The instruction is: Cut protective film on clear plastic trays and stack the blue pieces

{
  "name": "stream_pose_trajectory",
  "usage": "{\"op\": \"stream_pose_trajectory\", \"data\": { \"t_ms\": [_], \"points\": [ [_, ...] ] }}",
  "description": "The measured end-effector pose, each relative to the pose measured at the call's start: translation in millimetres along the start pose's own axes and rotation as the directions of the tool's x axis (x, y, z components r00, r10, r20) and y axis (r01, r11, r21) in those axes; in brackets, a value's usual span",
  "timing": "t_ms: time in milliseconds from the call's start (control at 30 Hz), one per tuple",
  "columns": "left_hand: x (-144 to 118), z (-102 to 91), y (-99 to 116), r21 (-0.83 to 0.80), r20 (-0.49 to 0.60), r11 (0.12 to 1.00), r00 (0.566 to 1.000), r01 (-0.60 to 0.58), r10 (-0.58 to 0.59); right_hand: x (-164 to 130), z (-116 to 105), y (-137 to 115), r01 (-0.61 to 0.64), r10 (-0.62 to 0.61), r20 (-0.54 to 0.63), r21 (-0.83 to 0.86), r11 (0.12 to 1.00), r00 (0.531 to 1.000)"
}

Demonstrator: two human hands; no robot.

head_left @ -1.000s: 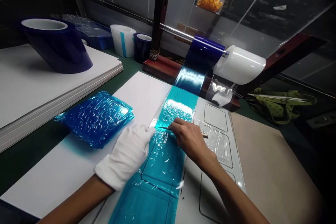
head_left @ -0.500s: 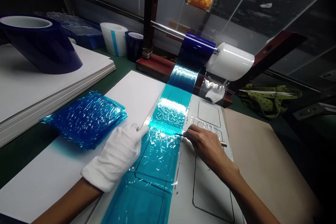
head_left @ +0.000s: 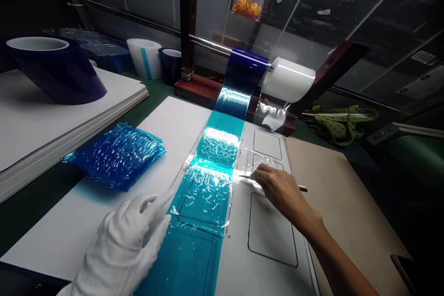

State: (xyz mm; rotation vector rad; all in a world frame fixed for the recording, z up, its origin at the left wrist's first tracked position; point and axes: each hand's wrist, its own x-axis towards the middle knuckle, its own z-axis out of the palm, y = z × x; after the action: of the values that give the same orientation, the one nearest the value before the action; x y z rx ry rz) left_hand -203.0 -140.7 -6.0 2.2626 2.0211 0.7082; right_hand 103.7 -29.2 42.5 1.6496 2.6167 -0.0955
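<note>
You're cutting the blue film strip (head_left: 208, 180) across, at a cell boundary on the white die-cut sheet (head_left: 270, 236). Right hand (head_left: 280, 189) is bare, fingers pinched on a thin knife (head_left: 302, 188); the handle end is sticking out behind the knuckles, and the blade end is sitting at your fingertips, just off the strip's right edge. I can't tell whether the tip is touching the sheet.

Left hand (head_left: 128, 236), in a white glove, is hovering with fingers spread and loose, holding nothing, just left of the strip and nearer to you than the cut line. The strip is running from beyond your right hand, off the blue roll (head_left: 244, 69) on the bar, down between your hands.

The cut looks finished or nearly so. The next move probably calls for the gloved fingertips to catch the strip's left edge and peel low and slow, with the knife kept clear of the film.

Stack of cut blue pieces (head_left: 116, 155) is lying beyond your left hand.
</note>
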Motion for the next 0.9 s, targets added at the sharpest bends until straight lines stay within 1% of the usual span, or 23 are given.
{"op": "stream_pose_trajectory", "data": {
  "t_ms": [67, 133, 200, 267, 333, 400, 467, 567, 633, 667, 700, 733, 767, 833, 867, 900],
  "points": [
    [-9, -3.1, 9, 0.065, -0.042, 0.997, 0.998, -0.049, 0.052, -18, 1, 0, -0.054, 0.057, -0.027, 0.091, 0.994, 0.998],
    [-24, -6.3, 20, 0.104, -0.028, 0.987, 0.992, -0.12, 0.123, -44, 4, -6, -0.116, 0.12, -0.001, 0.223, 0.968, 0.993],
    [-42, -7.5, 31, 0.086, 0.036, 0.979, 0.982, -0.185, 0.183, -74, 10, -18, -0.151, 0.125, 0.101, 0.322, 0.934, 0.987],
    [-63, -5.3, 40, 0.056, 0.083, 0.98, 0.979, -0.189, 0.184, -101, 16, -35, -0.167, 0.089, 0.216, 0.378, 0.911, 0.972],
    [-81, -0.4, 46, 0.037, 0.106, 0.984, 0.98, -0.175, 0.17, -119, 21, -55, -0.182, 0.067, 0.272, 0.424, 0.887, 0.96],
    [-93, 4.6, 48, 0.057, 0.117, 0.985, 0.981, -0.164, 0.157, -128, 23, -73, -0.201, 0.063, 0.287, 0.481, 0.854, 0.956],
    [-99, 7.4, 46, 0.11, 0.112, 0.98, 0.982, -0.164, 0.151, -130, 23, -88, -0.213, 0.056, 0.294, 0.534, 0.818, 0.954],
    [-99, 4.6, 41, 0.173, 0.086, 0.974, 0.987, -0.146, 0.133, -133, 18, -97, -0.233, 0.062, 0.293, 0.598, 0.766, 0.954],
    [-97, -1.1, 37, 0.156, 0.054, 0.98, 0.992, -0.123, 0.116, -139, 16, -97, -0.288, 0.103, 0.308, 0.645, 0.708, 0.946],
    [-95, -4.7, 36, 0.138, 0.029, 0.984, 0.993, -0.113, 0.111, -143, 16, -97, -0.338, 0.147, 0.325, 0.677, 0.654, 0.934],
    [-93, -8.3, 35, 0.127, -0.01, 0.986, 0.994, -0.107, 0.109, -147, 18, -98, -0.392, 0.191, 0.348, 0.724, 0.568, 0.918],
    [-90, -11.7, 35, 0.123, -0.056, 0.987, 0.992, -0.106, 0.114, -150, 21, -100, -0.44, 0.223, 0.379, 0.779, 0.447, 0.898],
    [-87, -14.8, 35, 0.131, -0.103, 0.985, 0.987, -0.109, 0.123, -152, 25, -104, -0.473, 0.235, 0.417, 0.829, 0.297, 0.878],
    [-81, -18.8, 35, 0.168, -0.17, 0.979, 0.975, -0.112, 0.141, -151, 36, -117, -0.482, 0.191, 0.477, 0.876, -0.023, 0.858],
    [-78, -19.7, 35, 0.186, -0.192, 0.976, 0.97, -0.113, 0.149, -148, 41, -126, -0.477, 0.152, 0.497, 0.866, -0.15, 0.854],
    [-76, -19.7, 34, 0.199, -0.203, 0.973, 0.967, -0.115, 0.156, -144, 47, -136, -0.475, 0.129, 0.513, 0.846, -0.242, 0.848]
  ]
}}
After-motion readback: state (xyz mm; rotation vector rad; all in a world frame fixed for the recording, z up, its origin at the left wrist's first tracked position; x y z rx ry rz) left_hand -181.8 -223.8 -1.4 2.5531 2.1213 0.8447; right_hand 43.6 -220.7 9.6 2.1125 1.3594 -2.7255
